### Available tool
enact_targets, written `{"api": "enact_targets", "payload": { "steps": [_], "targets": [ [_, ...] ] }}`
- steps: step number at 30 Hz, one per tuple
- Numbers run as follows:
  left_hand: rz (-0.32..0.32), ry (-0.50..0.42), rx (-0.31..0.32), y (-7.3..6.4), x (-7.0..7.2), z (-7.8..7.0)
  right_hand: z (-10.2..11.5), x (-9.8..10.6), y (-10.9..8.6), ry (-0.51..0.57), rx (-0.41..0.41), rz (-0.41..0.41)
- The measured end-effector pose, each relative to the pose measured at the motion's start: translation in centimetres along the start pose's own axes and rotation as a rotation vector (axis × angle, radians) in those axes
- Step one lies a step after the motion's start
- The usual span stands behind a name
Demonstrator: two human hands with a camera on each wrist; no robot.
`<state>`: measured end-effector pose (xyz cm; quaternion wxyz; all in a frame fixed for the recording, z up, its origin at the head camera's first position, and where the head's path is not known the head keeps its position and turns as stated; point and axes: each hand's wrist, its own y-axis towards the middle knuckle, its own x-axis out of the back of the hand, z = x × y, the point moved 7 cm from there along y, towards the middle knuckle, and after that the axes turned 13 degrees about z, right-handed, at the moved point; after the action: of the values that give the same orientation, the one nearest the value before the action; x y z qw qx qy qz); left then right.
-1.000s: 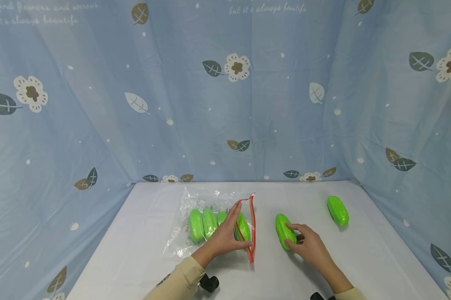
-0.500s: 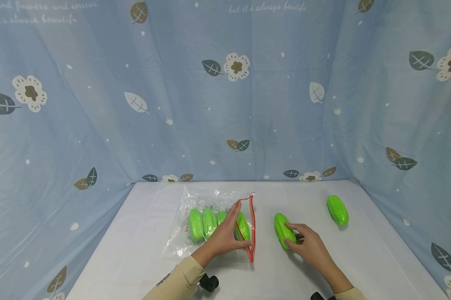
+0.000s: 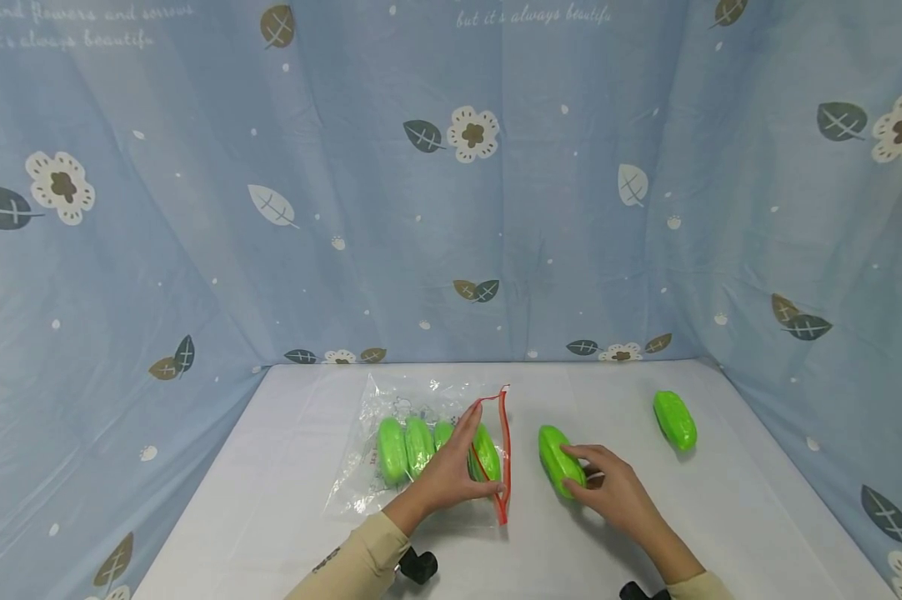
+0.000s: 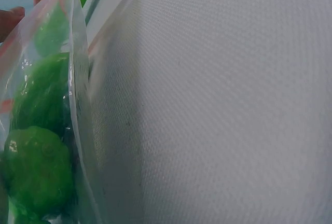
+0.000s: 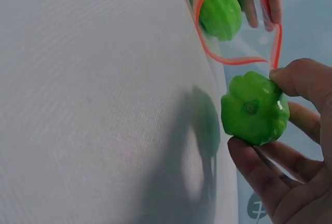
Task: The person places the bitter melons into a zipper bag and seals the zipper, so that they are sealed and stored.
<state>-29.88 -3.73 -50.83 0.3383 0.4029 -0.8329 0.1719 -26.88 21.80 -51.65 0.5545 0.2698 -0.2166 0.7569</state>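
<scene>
In the head view my left hand [image 3: 447,477] lies over a clear zip bag [image 3: 352,493], fingers and thumb stretched apart at its mouth beside the red zip strip [image 3: 507,450]. Inside, several bright green lobed, elongated vegetables [image 3: 393,452] lie side by side, partly hidden by the hand. My right hand [image 3: 616,492] pinches another green lobed vegetable [image 3: 556,457] between thumb and fingers, right of the bag and apart from it. The right wrist view shows the lobed end of the held vegetable [image 5: 254,109] facing the camera, with the bag's red-edged mouth [image 5: 236,60] gaping beyond it.
One more green vegetable [image 3: 676,422] lies at the right rear of the white table [image 3: 233,500]. A blue patterned curtain [image 3: 451,208] encloses the back and sides. Black wrist gear [image 3: 418,567] shows under the left sleeve.
My right hand has moved slightly left with the green vegetable, closer to the bag's mouth. The left hand and the bag stay in place.
</scene>
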Motion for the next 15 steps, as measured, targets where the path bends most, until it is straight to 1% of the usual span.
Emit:
{"api": "enact_targets", "payload": {
  "steps": [4,8,15],
  "targets": [
    [-0.002,0.004,-0.001,0.0,0.0,0.0,0.5,-0.3,0.2,0.023,0.022,0.017],
    [-0.004,0.003,0.000,-0.1,0.1,0.0,1.1,-0.5,0.2,0.036,0.060,0.030],
    [-0.007,0.003,-0.014,-0.1,0.0,-0.1,1.4,-1.0,0.5,0.045,0.131,0.064]
  ]
}}
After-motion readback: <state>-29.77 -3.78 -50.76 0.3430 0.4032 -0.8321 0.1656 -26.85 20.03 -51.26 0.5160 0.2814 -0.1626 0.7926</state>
